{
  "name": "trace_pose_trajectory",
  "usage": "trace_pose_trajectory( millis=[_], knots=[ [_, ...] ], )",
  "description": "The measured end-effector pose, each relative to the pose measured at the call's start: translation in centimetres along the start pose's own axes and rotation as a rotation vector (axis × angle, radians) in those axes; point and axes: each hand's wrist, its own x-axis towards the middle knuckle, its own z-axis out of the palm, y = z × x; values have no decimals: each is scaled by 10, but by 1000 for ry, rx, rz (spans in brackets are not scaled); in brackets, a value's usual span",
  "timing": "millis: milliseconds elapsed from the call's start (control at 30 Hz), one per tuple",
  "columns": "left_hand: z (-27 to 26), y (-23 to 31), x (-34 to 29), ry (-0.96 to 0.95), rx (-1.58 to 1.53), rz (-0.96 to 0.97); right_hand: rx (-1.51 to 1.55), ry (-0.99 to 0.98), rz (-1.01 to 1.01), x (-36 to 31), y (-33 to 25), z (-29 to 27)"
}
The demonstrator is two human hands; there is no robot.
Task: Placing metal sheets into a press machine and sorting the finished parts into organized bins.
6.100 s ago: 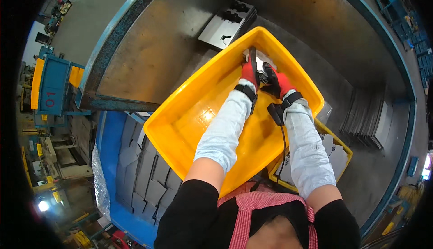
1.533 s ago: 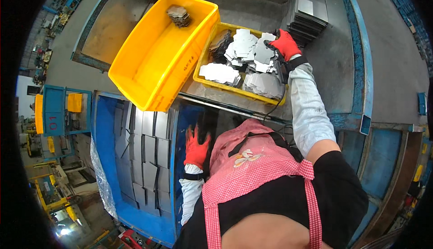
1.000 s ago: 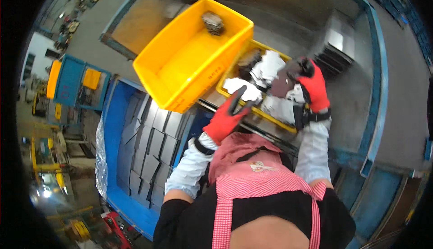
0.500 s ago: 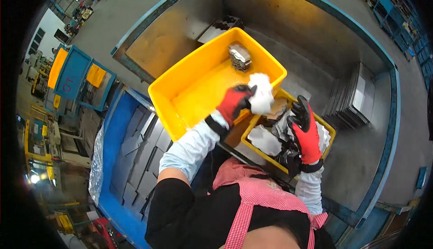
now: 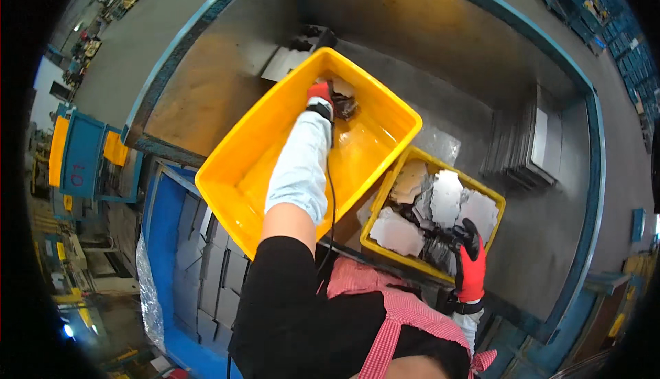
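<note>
- Head view: left hand (image 5: 321, 93) reaches down into the far end of the big yellow bin (image 5: 368, 147), close against a small plate stack (image 5: 347, 106); its fingers are hidden, so I can't tell if they grip.
- Right hand (image 5: 471, 265) hangs over the near right edge of the smaller yellow crate (image 5: 405, 262), fingers partly parted beside grey plates (image 5: 447, 197); whether they pinch any, can't tell.
- Looks like thin sheet metal: stiff, hardly fragile, light singly, weighty stacked, probably slippery face to face.
- Best hold, I'd judge: 2 opposite notched edges, squeezed evenly.
</note>
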Motion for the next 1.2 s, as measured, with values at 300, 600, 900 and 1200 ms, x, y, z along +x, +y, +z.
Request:
trace_pose_trajectory(
  millis=[300, 600, 900, 1200],
  knots=[
    [-36, -12, 36, -276, 684, 94, -58, 235, -17, -27, -10, -12],
    [-47, 57, 5, -429, 842, 12, -259, 450, -15, -59, 6, -39],
    [-97, 100, -91, -443, 555, 110, -364, 394, -16, -78, 13, -63],
    [-170, 124, -296, -130, 522, 45, -205, 25, -87, -70, 36, -79]
  ],
)
